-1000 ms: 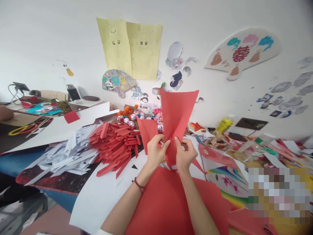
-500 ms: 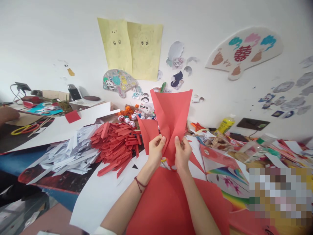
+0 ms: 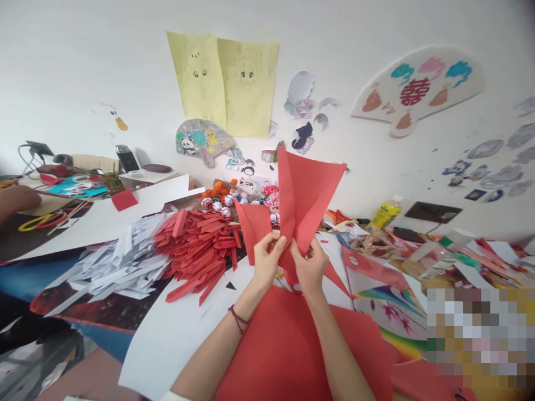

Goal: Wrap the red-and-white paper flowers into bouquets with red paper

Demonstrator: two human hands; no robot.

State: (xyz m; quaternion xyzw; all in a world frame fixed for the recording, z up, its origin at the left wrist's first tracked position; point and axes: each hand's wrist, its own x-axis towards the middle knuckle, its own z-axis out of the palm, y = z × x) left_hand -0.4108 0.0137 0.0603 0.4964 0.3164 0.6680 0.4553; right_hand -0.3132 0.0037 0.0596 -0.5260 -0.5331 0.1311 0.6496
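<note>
Red paper (image 3: 307, 186) rises upright from both pinching hands (image 3: 266, 259) (image 3: 310, 267).

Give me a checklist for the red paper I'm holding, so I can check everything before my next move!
1. Left hand holding the folded red paper: ok, pinching it.
2. Right hand holding it too: ok, pinching close beside the left.
3. Folded red paper pressed flat: not ok, its top spreads open.
4. Creases even where you grip: cannot tell, your hands cover them.
5. Pile of red strips away from your hands: ok, it lies off to the left.
</note>
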